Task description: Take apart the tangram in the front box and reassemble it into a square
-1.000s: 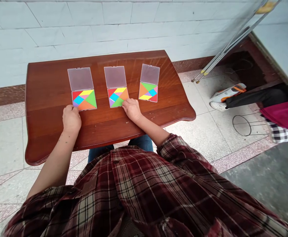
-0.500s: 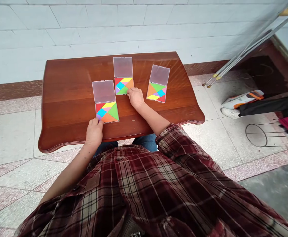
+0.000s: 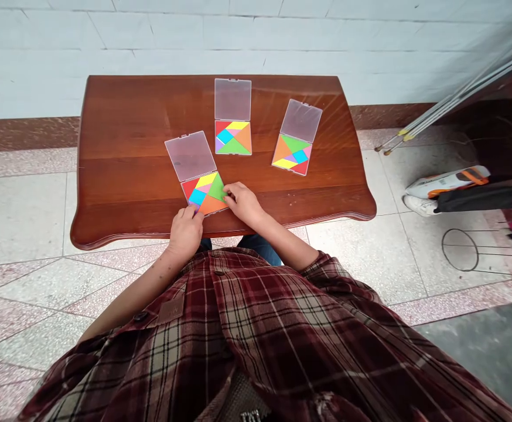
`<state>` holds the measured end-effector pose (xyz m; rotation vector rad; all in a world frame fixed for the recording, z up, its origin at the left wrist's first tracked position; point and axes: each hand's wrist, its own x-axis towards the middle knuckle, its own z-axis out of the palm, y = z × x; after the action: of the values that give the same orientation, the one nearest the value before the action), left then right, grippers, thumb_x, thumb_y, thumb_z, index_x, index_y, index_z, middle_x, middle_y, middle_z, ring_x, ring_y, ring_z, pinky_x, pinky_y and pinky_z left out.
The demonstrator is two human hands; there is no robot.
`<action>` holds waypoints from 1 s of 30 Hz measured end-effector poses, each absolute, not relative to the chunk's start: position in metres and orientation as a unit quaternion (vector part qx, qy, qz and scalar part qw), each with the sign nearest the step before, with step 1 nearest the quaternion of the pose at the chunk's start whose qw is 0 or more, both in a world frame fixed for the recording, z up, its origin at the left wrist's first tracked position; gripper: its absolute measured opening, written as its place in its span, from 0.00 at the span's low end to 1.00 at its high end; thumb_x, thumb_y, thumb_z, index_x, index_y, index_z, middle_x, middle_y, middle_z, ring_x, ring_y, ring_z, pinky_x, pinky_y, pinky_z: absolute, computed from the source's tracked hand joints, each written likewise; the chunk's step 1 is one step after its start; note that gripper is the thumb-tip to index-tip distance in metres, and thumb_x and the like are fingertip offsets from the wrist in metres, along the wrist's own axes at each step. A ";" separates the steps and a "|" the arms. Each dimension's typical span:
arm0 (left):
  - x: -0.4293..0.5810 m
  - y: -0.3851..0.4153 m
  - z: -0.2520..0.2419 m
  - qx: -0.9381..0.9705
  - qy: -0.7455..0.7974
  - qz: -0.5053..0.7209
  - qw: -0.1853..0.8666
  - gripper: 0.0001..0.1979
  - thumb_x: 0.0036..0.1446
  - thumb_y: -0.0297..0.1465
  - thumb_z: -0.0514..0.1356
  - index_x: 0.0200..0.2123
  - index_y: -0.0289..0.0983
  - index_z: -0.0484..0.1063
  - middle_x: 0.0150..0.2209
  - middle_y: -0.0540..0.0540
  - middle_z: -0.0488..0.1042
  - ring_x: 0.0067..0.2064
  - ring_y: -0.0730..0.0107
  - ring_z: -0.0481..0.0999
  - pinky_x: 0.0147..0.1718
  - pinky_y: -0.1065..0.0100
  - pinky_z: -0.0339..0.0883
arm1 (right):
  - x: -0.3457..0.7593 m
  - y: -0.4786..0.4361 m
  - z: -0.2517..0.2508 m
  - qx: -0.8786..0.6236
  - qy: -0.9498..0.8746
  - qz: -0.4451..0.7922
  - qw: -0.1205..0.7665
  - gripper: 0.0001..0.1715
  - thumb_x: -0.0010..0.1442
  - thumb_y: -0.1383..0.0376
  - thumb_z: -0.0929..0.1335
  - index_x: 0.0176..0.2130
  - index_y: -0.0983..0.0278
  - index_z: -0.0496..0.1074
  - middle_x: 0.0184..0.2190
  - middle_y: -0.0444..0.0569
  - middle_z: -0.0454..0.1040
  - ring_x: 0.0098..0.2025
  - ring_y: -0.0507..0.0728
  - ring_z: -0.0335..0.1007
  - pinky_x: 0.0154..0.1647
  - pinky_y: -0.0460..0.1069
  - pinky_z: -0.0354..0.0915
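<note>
A tangram case [image 3: 204, 186] with its clear lid [image 3: 191, 156] folded back lies slanted near the table's front edge, coloured pieces filling its tray. My left hand [image 3: 186, 231] grips the front left corner of that tray, covering part of the purple piece. On the opposite side, the curled fingers of my right hand [image 3: 242, 202] hold the tray's right edge beside the green triangle. Behind it, a second tangram case [image 3: 233, 138] lies open and straight. Farther right, a third tangram case [image 3: 292, 155] is open and tilted, its tray also filled with pieces.
The brown wooden table [image 3: 124, 135] has a curved front edge and stands by a white block wall [image 3: 172, 35]. Crutches [image 3: 440, 114] lean at the right. A person's leg with a white shoe [image 3: 420, 205] and a wire ring frame [image 3: 460, 249] are beyond the table.
My right hand has left the middle case and come down to the nearest case's right edge. The nearest case has turned from nearly straight to slanted, and my left hand has shifted with it.
</note>
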<state>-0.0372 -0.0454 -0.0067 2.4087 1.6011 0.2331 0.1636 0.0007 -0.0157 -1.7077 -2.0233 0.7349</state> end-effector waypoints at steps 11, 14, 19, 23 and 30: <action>-0.041 0.001 -0.019 0.767 0.598 0.184 0.143 0.28 0.58 0.40 0.57 0.59 0.34 0.64 0.63 0.33 0.61 0.65 0.46 0.60 0.63 0.49 0.55 | 0.144 0.023 0.017 -0.588 -0.792 0.161 -0.028 0.20 0.61 0.67 0.67 0.53 0.71 0.70 0.50 0.63 0.72 0.51 0.65 0.69 0.52 0.56 0.66; -0.038 0.006 -0.025 0.765 0.602 0.183 0.139 0.27 0.60 0.41 0.55 0.59 0.34 0.63 0.65 0.33 0.59 0.67 0.45 0.57 0.65 0.48 0.51 | 0.136 0.020 0.019 -0.595 -0.792 0.124 -0.058 0.20 0.62 0.68 0.64 0.53 0.74 0.70 0.49 0.67 0.72 0.50 0.66 0.71 0.49 0.56 0.67; -0.036 0.004 -0.024 0.764 0.601 0.181 0.148 0.26 0.63 0.40 0.51 0.60 0.32 0.63 0.66 0.31 0.58 0.68 0.46 0.54 0.66 0.48 0.48 | 0.128 0.012 0.017 -0.603 -0.789 0.090 -0.069 0.22 0.65 0.72 0.58 0.56 0.77 0.66 0.48 0.69 0.74 0.47 0.65 0.74 0.45 0.55 0.68; -0.035 0.003 -0.023 0.768 0.598 0.179 0.145 0.26 0.63 0.38 0.50 0.61 0.31 0.62 0.66 0.30 0.58 0.68 0.44 0.54 0.66 0.47 0.48 | 0.129 0.007 0.018 -0.602 -0.790 0.090 -0.068 0.24 0.66 0.73 0.55 0.58 0.76 0.63 0.46 0.69 0.75 0.45 0.64 0.75 0.44 0.54 0.68; -0.036 0.003 -0.027 0.770 0.595 0.187 0.133 0.27 0.62 0.39 0.51 0.61 0.32 0.62 0.66 0.32 0.58 0.68 0.44 0.54 0.66 0.46 0.48 | 0.142 0.011 0.009 -0.667 -0.730 0.149 0.013 0.29 0.64 0.71 0.58 0.63 0.71 0.56 0.46 0.62 0.77 0.46 0.63 0.75 0.46 0.54 0.69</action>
<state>-0.0363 0.0029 -0.0269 2.2344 1.7264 0.5415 0.1425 0.0112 0.0089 -2.0795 -2.2740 0.4635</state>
